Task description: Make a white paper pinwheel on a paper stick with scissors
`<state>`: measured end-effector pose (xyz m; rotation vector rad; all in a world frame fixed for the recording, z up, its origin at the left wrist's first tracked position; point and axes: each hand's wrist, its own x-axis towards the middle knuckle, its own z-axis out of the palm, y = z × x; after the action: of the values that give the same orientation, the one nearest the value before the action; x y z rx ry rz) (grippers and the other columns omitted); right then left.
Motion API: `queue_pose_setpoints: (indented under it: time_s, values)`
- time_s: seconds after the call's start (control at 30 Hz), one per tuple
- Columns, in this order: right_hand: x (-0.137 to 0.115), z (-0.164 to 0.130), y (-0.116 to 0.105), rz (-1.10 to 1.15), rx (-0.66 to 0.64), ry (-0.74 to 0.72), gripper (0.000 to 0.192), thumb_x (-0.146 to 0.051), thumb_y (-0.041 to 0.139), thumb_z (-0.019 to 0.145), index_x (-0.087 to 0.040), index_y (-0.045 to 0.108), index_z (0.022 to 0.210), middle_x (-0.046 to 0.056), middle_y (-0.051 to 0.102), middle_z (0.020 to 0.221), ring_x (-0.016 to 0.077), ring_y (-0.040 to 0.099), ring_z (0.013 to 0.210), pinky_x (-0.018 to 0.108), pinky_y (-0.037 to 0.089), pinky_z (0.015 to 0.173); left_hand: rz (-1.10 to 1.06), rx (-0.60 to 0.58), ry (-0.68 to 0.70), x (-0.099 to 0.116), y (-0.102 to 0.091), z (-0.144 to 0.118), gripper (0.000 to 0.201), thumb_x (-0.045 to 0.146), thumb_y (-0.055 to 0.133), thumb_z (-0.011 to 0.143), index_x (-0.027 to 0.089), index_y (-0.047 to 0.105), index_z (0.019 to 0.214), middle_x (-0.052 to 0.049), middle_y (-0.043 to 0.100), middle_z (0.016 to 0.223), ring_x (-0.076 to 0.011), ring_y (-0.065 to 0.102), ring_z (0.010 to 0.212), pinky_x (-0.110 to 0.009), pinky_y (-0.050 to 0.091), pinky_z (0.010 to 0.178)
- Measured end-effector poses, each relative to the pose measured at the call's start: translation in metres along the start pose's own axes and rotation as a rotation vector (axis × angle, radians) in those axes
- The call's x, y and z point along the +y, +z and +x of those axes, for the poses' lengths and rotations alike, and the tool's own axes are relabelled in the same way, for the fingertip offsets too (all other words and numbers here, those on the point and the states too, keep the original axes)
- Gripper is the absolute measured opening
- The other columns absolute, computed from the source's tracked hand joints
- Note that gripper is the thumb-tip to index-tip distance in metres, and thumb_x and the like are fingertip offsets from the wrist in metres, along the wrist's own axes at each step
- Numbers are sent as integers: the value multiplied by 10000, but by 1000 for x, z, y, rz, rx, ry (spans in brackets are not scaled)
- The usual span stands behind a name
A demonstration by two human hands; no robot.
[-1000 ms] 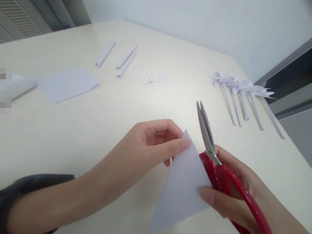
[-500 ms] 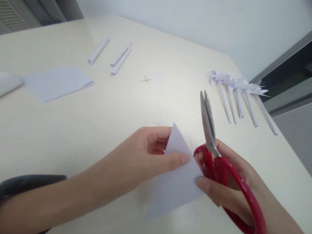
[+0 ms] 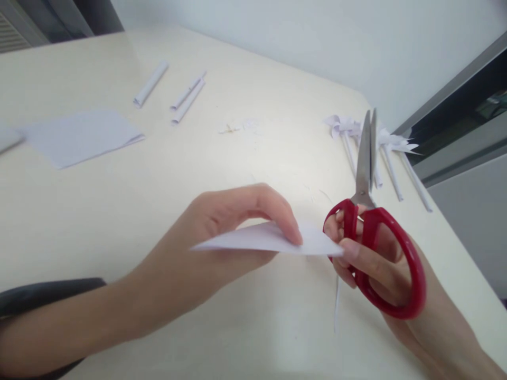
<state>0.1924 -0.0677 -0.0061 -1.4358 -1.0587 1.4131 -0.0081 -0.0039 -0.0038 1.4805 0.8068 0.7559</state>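
Between the thumb and fingers of my left hand [image 3: 233, 237] is a thin white sheet of paper [image 3: 253, 238], tilted so that it shows almost edge-on. My right hand [image 3: 380, 264] keeps hold of red-handled scissors [image 3: 415, 285], whose blades point up and stand slightly apart. The thumb and a finger of that hand also pinch the paper's right corner. A narrow white strip [image 3: 336, 311] hangs below the right fingers; where its upper end goes is hidden.
Several paper pinwheels [image 3: 392, 140] on rolled sticks lie at the right, partly behind the scissors. Three paper rolls [image 3: 151, 84] and a flat paper sheet [image 3: 87, 137] rest at the back left. Small scraps [image 3: 237, 127] dot the white table [image 3: 158, 211].
The paper has turned from facing me to nearly edge-on. My left fingers now curl over its top. The scissors and right hand have moved up and slightly right.
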Motion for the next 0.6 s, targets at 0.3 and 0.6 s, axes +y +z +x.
queue_pose_setpoints:
  time_s: [0.3, 0.6]
  values:
    - [7, -5, 4, 129, -118, 74, 88, -229, 606, 829, -241, 528, 788, -52, 502, 670, 82, 435, 550, 215, 342, 490, 320, 76, 291, -4, -3, -6, 58, 286, 685, 712, 288, 740, 696, -23, 552, 1053, -217, 543, 970, -276, 383, 945]
    - [0, 3, 0, -106, 0, -12, 233, -247, 663, 776, -236, 431, 756, -80, 459, 567, 80, 433, 478, 189, 333, 424, -187, 9, -167, -4, -2, 4, 244, 325, 527, 864, 337, 632, 1083, 32, 654, 1110, -151, 622, 946, -203, 496, 754]
